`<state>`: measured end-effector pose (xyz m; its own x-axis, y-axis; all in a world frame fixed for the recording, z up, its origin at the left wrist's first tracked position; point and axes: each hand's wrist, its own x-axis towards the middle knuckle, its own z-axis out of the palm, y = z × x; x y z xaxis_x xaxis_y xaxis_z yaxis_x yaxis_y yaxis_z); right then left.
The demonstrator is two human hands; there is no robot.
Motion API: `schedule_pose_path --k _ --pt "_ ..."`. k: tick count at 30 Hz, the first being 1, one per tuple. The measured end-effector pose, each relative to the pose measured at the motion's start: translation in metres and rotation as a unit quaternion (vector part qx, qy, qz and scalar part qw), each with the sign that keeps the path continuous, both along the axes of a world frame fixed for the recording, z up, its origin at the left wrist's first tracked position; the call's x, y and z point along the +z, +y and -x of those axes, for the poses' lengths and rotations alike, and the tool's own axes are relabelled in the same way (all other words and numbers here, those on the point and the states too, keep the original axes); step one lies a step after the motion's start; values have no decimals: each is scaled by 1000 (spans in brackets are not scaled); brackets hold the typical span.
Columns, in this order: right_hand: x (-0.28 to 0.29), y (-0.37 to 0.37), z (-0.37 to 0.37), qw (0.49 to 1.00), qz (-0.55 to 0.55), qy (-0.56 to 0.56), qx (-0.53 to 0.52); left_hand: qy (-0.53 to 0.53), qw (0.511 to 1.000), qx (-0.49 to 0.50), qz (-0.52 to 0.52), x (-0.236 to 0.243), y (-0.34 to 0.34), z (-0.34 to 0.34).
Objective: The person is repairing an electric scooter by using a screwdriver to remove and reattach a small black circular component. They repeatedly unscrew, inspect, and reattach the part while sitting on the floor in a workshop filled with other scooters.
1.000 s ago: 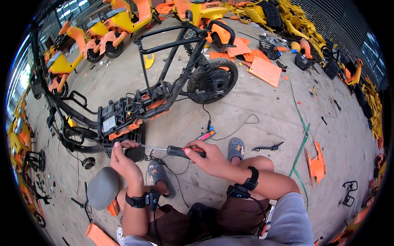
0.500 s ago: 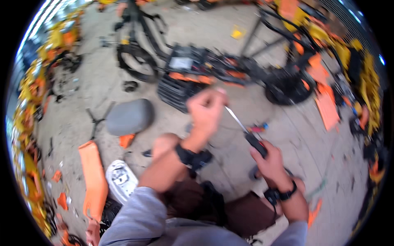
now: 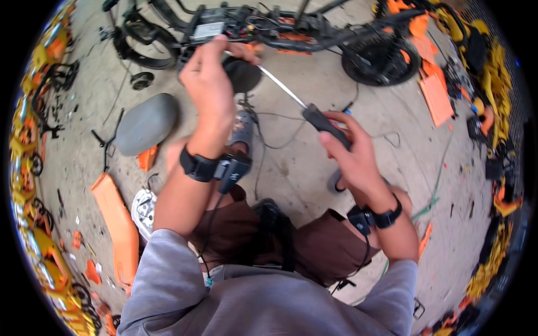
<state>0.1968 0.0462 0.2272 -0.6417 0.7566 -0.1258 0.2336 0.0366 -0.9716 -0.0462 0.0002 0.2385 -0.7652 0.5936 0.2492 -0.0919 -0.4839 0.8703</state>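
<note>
A screwdriver [image 3: 327, 127] with a black handle and a bright shaft is gripped in my right hand [image 3: 356, 154], its shaft slanting up to the left. At its tip are the bent fingertips of my left hand [image 3: 210, 84]; whatever they pinch is too small or hidden to name. Behind that hand shows a black rounded casing [image 3: 244, 75], partly covered by the fingers. Just beyond lies a stripped two-wheeler frame [image 3: 330, 42] with exposed wiring and a box bearing a pale label [image 3: 207, 31].
A grey seat [image 3: 147, 124] and a long orange panel [image 3: 117, 224] lie to my left. Loose cables [image 3: 280, 147] cross the floor between my feet. Orange panels [image 3: 436, 101] lie at the right. Yellow machines [image 3: 25, 145] line the left edge.
My view has tilted, so the frame sits higher in the picture. Both hands appear farther left and up, the screwdriver still in my right hand, its tip still by my left fingers.
</note>
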Motion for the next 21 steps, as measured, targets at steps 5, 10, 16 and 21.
schedule_pose_path --k 5,10,16,21 --pt "6 9 -10 990 -71 60 -106 -206 969 -95 -101 3 11 7" --pt "15 6 -28 970 -178 82 -147 -303 941 -100 -111 10 9 9" --pt "14 3 -37 975 -174 61 -122 -291 944 -109 -115 8 7 3" --pt "12 2 -37 976 -171 59 -120 -331 932 -113 -100 10 9 -1"
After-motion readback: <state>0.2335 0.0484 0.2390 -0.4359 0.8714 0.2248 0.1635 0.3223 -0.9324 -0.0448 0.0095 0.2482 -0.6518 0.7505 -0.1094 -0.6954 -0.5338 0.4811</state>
